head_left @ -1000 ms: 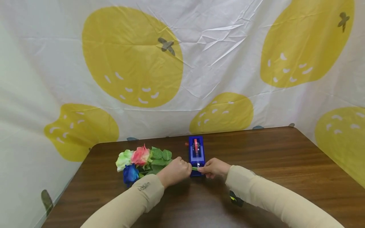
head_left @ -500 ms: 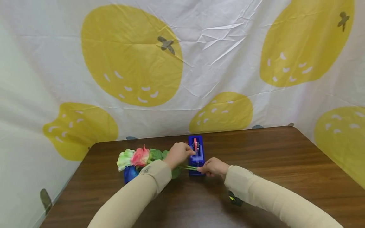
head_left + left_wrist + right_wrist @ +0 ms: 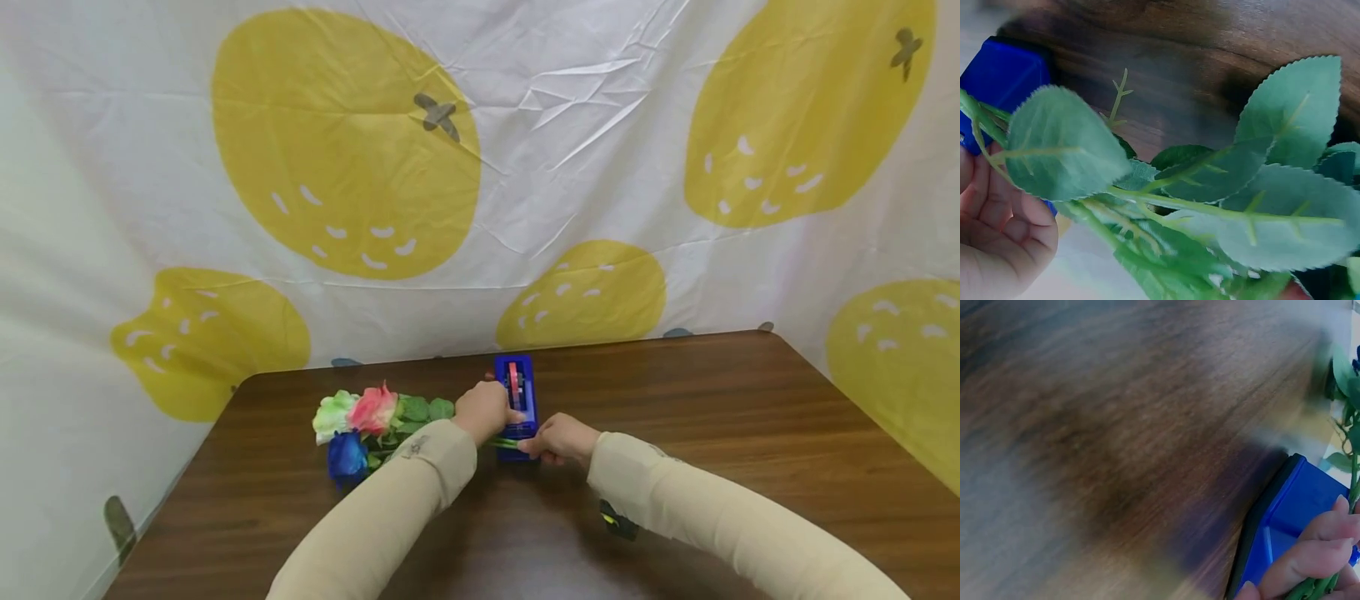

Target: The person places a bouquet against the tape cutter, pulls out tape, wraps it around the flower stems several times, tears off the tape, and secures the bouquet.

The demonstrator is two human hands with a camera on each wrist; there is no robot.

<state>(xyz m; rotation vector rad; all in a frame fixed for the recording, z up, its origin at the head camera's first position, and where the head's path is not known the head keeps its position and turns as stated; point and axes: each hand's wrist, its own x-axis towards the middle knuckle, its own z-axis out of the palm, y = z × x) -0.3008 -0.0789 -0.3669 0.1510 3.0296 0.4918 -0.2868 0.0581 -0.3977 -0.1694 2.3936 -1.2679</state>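
Observation:
A blue tape dispenser with a red-centred roll stands near the table's back. My left hand is over its left side, thumb reaching across its front part. In the left wrist view that hand's fingers are curled, but their tips are out of sight, so any hold on tape cannot be made out. My right hand pinches green stems in front of the dispenser. These belong to a bunch of roses: white-green, pink and blue. Leaves hang close to my left hand.
The brown wooden table has rounded back corners. A white curtain with yellow fruit prints hangs behind it. Below my right sleeve shows a small dark object with a yellow mark.
My left hand let go of the stems, rose over the dispenser's roll, then came down and right to its front part. My right hand stays on the stems.

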